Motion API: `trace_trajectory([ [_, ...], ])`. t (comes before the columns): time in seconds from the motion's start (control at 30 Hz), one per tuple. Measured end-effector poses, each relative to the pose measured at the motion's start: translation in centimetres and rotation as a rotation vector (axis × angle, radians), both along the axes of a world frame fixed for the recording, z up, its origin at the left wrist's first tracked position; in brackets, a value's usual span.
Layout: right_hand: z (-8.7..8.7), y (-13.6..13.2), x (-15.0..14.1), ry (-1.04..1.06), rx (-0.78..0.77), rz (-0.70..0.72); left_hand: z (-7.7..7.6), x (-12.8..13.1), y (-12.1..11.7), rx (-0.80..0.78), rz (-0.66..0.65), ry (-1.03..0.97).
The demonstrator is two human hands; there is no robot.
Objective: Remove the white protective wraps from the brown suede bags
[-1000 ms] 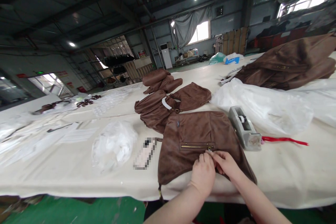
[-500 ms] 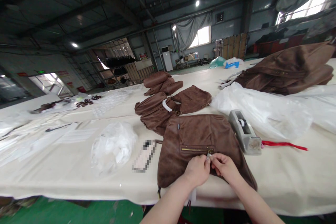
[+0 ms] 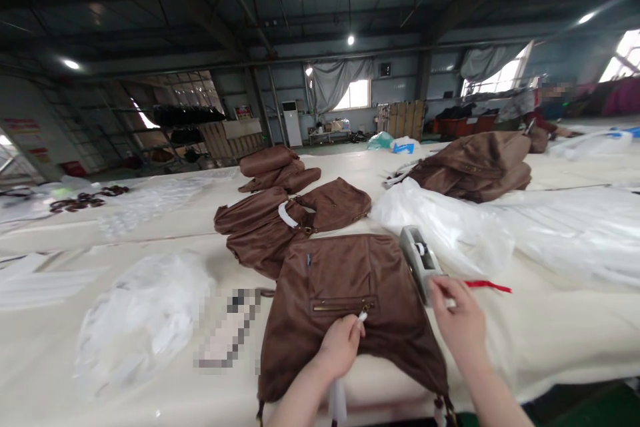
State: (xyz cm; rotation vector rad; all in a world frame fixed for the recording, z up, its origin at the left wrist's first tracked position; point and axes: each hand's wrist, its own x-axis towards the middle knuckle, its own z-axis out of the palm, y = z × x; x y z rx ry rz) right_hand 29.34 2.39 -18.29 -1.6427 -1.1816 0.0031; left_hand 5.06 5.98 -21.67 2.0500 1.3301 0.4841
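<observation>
A brown bag (image 3: 345, 280) lies flat at the near table edge, its brass zipper (image 3: 343, 305) facing up. My left hand (image 3: 341, 345) rests on the bag just below the zipper's right end, fingers pinched on a small white piece by the zipper pull (image 3: 362, 316). My right hand (image 3: 457, 321) is at the near end of a grey tape dispenser (image 3: 419, 259) beside the bag, fingers curled at the tape end; whether it grips tape I cannot make out.
More brown bags (image 3: 295, 210) lie behind, another pile (image 3: 475, 159) at the far right. Clear plastic bags (image 3: 450, 230) spread to the right, a crumpled one (image 3: 143, 313) at left. A red ribbon (image 3: 487, 286) lies by the dispenser. The cream table (image 3: 550, 327) continues around.
My right hand left the zipper pull and moved right to the tape dispenser. My left hand stayed at the zipper. The view swung to the right.
</observation>
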Motion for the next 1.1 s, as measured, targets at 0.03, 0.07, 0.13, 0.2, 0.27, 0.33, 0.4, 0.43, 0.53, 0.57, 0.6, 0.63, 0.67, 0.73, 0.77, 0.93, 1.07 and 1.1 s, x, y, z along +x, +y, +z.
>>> trace_trajectory([
  [0.03, 0.2, 0.3, 1.9, -0.079, 0.017, -0.090, 0.0, 0.0, 0.0, -0.009, -0.006, 0.000],
  [0.07, 0.2, 0.7, 3.8, -0.152, 0.000, -0.127, 0.0, 0.0, 0.1, -0.017, -0.010, 0.000],
  [0.13, -0.4, 1.8, 6.6, -0.237, -0.093, -0.071, 0.1, -0.1, 0.1, -0.025, -0.018, -0.011],
  [0.2, -1.3, 3.0, 8.3, -0.213, -0.179, 0.002, 0.1, -0.1, 0.1, -0.027, -0.018, -0.026],
  [0.27, -2.0, 3.9, 9.0, -0.100, -0.216, 0.017, 0.1, -0.2, 0.0, -0.018, -0.014, -0.041],
  [0.33, -2.4, 4.5, 9.2, 0.045, -0.222, 0.023, 0.1, -0.2, -0.1, -0.006, -0.011, -0.050],
  [0.4, -2.5, 4.8, 9.1, 0.169, -0.216, 0.069, 0.1, -0.2, -0.2, -0.001, -0.006, -0.048],
  [0.43, -2.4, 4.8, 9.0, 0.210, -0.211, 0.093, 0.1, -0.2, -0.2, -0.002, -0.003, -0.041],
  [0.53, -2.2, 4.5, 8.7, 0.331, -0.197, 0.192, 0.1, -0.2, -0.2, -0.005, 0.009, -0.018],
  [0.57, -2.1, 4.3, 8.6, 0.389, -0.186, 0.232, 0.0, -0.2, -0.2, -0.005, 0.010, -0.015],
  [0.6, -2.0, 4.0, 8.4, 0.454, -0.163, 0.274, 0.0, -0.2, -0.2, -0.004, 0.010, -0.016],
  [0.63, -1.9, 3.7, 8.1, 0.515, -0.130, 0.308, 0.0, -0.2, -0.2, -0.003, 0.009, -0.018],
  [0.67, -1.9, 3.4, 7.9, 0.560, -0.098, 0.332, -0.1, -0.2, -0.2, -0.001, 0.006, -0.022],
  [0.73, -1.9, 2.7, 7.5, 0.592, -0.043, 0.331, 0.0, -0.2, -0.2, 0.004, 0.003, -0.032],
  [0.77, -1.9, 2.5, 7.3, 0.593, -0.026, 0.314, 0.0, -0.2, -0.2, 0.005, 0.001, -0.037],
  [0.93, -3.1, 1.4, 6.9, 0.597, -0.014, 0.206, 0.4, -0.2, -0.3, 0.000, 0.004, -0.044],
  [1.07, -3.9, 0.8, 6.6, 0.664, -0.028, 0.172, 0.6, -0.1, -0.4, -0.002, 0.011, -0.062],
  [1.1, -4.0, 0.6, 6.5, 0.686, -0.031, 0.171, 0.7, -0.1, -0.4, -0.003, 0.012, -0.069],
])
